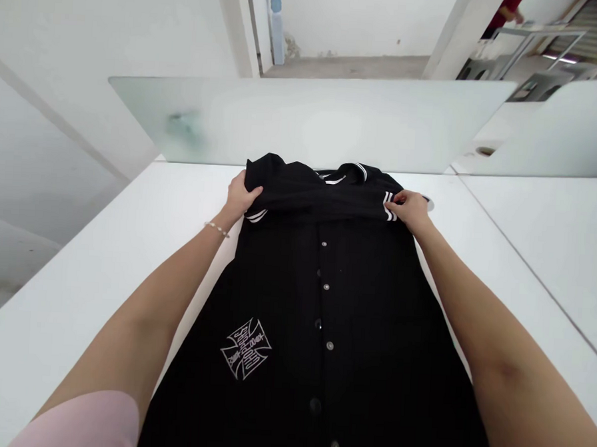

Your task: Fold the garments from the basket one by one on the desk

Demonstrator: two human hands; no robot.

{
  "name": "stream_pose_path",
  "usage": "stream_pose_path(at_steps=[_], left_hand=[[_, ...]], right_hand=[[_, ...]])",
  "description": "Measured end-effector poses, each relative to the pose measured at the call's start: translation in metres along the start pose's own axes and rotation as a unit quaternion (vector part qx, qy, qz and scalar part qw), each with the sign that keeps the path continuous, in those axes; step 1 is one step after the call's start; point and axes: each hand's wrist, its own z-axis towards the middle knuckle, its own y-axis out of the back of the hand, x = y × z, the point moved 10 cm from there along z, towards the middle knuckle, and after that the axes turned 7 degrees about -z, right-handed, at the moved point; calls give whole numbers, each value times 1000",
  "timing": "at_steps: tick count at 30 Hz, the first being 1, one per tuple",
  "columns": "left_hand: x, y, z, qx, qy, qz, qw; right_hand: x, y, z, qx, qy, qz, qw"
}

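White table, frosted divider close behind black garment; left grip clasping its edge, right grip pinching striped cuff.

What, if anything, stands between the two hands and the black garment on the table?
Nothing visible does. The left hand grips the black garment at its left edge, and the right hand pinches a striped cuff. The frosted panel stands beyond the garment, not in between.
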Motion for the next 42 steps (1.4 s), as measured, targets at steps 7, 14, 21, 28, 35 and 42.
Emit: stream_pose_path(at_steps=[7,14,21,28,35,42], left_hand=[[15,18,-19,22,2,126,992],[-8,13,36,12,-53,198,979],[-85,-113,31,211,-219,248,920],[-86,-151,31,301,-178,278,895],[-99,-161,15,341,-238,330,848],[-77,-169,14,370,-237,362,822]], right_hand=[[5,3,-24,41,80,-32,995],[22,29,16,9,90,-64,994],[98,-7,37,67,201,-108,971],[118,-39,15,147,224,-225,937],[138,-26,20,86,198,-252,943],[145,-36,50,122,151,-70,979]])
